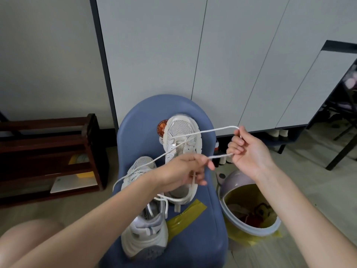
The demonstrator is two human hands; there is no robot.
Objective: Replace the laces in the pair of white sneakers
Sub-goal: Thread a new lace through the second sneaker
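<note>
Centrally, a white lace (195, 133) was stretched taut across the far sneaker (181, 149), threaded through its lowest eyelets, apparently so both ends could be evened before lacing upward. One run was pinched by the curled fingers of the right hand (245, 149), held out to the right; the other was gripped in the curled fingers of the left hand (183, 171), raised over the shoe. The near sneaker (144, 215) was seen lying just beside the first, its laces loose. Both shoes were rested on a blue stool (218, 219), likely for easy reach. A lined bin (249, 227) was seen to the right, a dark wooden rack (48, 151) to the left
</note>
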